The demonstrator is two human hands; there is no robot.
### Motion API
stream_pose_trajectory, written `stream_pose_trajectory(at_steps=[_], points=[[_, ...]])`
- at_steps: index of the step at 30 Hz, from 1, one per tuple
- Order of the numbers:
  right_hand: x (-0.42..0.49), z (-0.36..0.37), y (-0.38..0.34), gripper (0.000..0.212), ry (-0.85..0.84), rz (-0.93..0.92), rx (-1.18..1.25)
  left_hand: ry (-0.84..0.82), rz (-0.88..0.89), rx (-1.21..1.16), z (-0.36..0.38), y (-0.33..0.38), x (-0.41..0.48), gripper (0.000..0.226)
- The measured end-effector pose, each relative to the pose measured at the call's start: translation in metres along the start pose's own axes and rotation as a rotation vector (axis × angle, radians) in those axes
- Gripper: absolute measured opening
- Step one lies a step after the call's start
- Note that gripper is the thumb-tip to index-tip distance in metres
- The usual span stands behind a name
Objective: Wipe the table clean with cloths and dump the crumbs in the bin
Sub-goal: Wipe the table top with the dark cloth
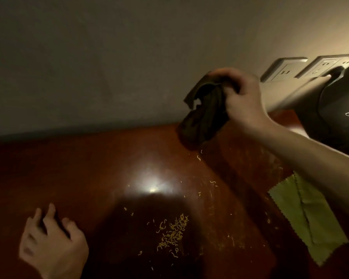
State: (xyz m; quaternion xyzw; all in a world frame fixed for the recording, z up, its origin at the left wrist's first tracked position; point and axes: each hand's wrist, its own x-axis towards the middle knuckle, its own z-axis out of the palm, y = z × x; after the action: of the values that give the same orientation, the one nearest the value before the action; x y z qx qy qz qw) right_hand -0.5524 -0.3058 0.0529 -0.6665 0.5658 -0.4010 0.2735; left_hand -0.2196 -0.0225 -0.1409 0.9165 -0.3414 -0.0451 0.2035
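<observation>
**A:** Crumbs [172,235] first: the main heap of pale yellow bits sits near your edge of the table [73,168], a little right of centre, with strays trailing up toward the far side and a few more off by the green cloth [308,220].

**B:** And the dark cloth [204,115] is bunched in your right hand [244,99], fingers clenched round its top, the loose end hanging down so it just brushes the wood near the wall [109,57].

**A:** That's the snag. A dangling tail only flicks crumbs about. I'd say get your palm flat on it, spread a broad pad, and draw toward yourself from the far edge.

**B:** One long pull down the trail, gathering strays into that heap (short dabs would probably scatter them).

**A:** Your left hand [52,240] is resting on the table at the near left, fingers loosely curled, gripping nothing. Judging by the layout, it could cup at the table's edge to catch the pile.

**B:** Mind the dark appliance [330,109] at the far right, close beside your forearm, and the sockets [284,70] behind it.

**A:** The green cloth lies flat on the right, partly under your arm, untouched. No bin in view, so where the crumbs end up, can't say.
</observation>
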Motion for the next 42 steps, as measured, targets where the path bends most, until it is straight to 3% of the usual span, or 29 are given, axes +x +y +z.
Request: stream_pose_trajectory(at_steps=[3, 6, 9, 12, 21, 26, 34, 42], points=[[0.019, -0.025, 0.007, 0.048, 0.005, -0.124, -0.186, 0.062, 0.045, 0.000, 0.003, -0.002, -0.003, 0.055], [0.025, -0.009, 0.029, 0.052, -0.143, -0.191, -0.327, 0.104, 0.067, 0.002, 0.008, -0.007, -0.004, 0.053], [0.007, 0.032, 0.068, 0.049, -0.391, -0.057, -0.383, 0.124, 0.072, 0.003, 0.013, -0.012, -0.001, 0.052], [-0.029, 0.075, 0.094, 0.037, -0.515, 0.076, -0.333, 0.136, 0.095, 0.013, 0.018, -0.019, 0.000, 0.050], [-0.055, 0.090, 0.122, 0.032, -0.296, 0.018, -0.565, 0.070, 0.051, -0.006, 0.006, -0.005, -0.002, 0.055], [-0.038, 0.083, 0.141, 0.039, -0.496, -0.030, -0.546, 0.021, 0.034, 0.034, 0.000, -0.004, -0.001, 0.057], [-0.144, 0.098, 0.111, 0.064, -0.588, 0.126, -0.705, -0.042, 0.007, 0.104, -0.002, -0.006, -0.001, 0.052], [-0.104, 0.136, 0.104, 0.063, -0.566, 0.139, -0.686, -0.093, 0.069, 0.134, -0.004, -0.010, 0.000, 0.051]])
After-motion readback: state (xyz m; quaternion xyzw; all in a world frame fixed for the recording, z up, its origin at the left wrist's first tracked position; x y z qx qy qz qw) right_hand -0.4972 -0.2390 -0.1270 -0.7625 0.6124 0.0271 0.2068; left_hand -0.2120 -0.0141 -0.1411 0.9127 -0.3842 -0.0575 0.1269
